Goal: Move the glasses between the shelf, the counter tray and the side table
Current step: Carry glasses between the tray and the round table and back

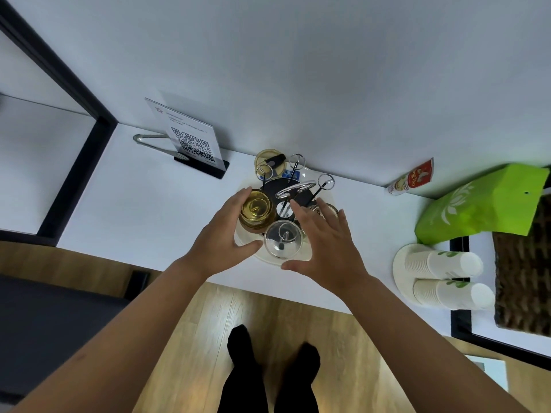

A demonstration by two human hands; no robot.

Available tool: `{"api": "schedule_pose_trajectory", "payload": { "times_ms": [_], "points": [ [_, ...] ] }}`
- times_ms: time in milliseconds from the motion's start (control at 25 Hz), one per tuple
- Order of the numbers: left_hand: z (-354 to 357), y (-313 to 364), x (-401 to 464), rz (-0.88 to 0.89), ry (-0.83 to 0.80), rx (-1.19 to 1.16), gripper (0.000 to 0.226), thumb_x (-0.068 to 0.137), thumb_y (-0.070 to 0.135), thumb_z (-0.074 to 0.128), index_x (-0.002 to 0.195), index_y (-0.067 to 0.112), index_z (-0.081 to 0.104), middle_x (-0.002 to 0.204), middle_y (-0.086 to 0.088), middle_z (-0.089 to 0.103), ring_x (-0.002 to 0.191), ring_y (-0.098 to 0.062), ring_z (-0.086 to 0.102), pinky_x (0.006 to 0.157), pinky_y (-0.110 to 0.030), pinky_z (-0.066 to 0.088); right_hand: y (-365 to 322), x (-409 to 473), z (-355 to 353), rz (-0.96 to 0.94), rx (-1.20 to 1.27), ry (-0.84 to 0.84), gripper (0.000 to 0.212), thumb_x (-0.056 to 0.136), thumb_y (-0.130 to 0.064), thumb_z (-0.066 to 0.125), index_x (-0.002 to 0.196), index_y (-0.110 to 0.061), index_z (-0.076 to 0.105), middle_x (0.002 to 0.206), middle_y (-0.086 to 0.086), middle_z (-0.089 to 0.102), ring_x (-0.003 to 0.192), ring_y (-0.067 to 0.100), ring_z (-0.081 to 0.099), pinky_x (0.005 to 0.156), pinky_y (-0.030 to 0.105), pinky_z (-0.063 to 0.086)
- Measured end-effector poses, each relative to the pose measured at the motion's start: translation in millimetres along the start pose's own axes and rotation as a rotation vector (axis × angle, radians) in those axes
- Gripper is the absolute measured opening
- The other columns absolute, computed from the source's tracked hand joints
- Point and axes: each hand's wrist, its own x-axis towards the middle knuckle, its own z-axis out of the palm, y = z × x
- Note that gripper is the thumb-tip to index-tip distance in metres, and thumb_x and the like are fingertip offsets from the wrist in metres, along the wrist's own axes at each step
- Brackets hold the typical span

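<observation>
On the white counter (pixel 143 210) stands a round white tray (pixel 302 251) carrying a metal glass rack (pixel 295 187) with ring-topped pegs. My left hand (pixel 223 234) cups an amber glass (pixel 256 208) at the tray's left, fingers behind it and thumb in front. A clear glass (pixel 283 238) sits upside down over the front peg, between my two hands. My right hand (pixel 325 248) hovers spread over the tray's right side, partly hiding another glass (pixel 328 207). A second amber glass (pixel 266 160) stands behind the tray by the wall.
A QR-code sign (pixel 193 138) and metal tongs (pixel 149 138) lie at the back left. To the right are a sachet (pixel 413 177), a green bag (pixel 483 204), stacked paper cups (pixel 447 278) and a wicker basket (pixel 521 278). Wooden floor lies below the counter edge.
</observation>
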Motion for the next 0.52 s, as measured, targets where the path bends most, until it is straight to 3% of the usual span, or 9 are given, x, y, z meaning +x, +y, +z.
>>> {"api": "schedule_pose_trajectory", "payload": {
  "times_ms": [200,400,520],
  "points": [
    [6,-1,-3,-0.009,0.018,0.01,0.106,0.081,0.042,0.086,0.161,0.037,0.017,0.167,0.012,0.027,0.154,-0.007,0.026,0.117,-0.029,0.035,10,4,9,0.0,-0.015,0.002,0.113,0.076,-0.069,0.078,0.164,-0.026,0.022,0.173,0.002,0.021,0.162,0.026,0.003,0.128,0.058,0.009],
    [-1,-1,-2,-0.002,0.01,0.05,0.104,0.082,0.041,0.085,0.161,0.035,0.018,0.166,0.012,0.029,0.152,-0.009,0.029,0.115,-0.031,0.039,14,7,12,-0.033,-0.048,-0.016,0.101,0.077,-0.074,0.072,0.16,-0.026,0.037,0.172,0.002,0.024,0.161,0.027,0.004,0.126,0.064,0.006],
    [-7,-1,-1,-0.003,0.002,0.08,0.105,0.081,0.043,0.085,0.161,0.037,0.017,0.167,0.013,0.028,0.152,-0.01,0.029,0.113,-0.029,0.038,14,6,13,-0.037,-0.069,-0.028,0.102,0.077,-0.077,0.069,0.16,-0.028,0.035,0.173,0.0,0.022,0.162,0.026,0.0,0.126,0.064,0.004]
  ]
}}
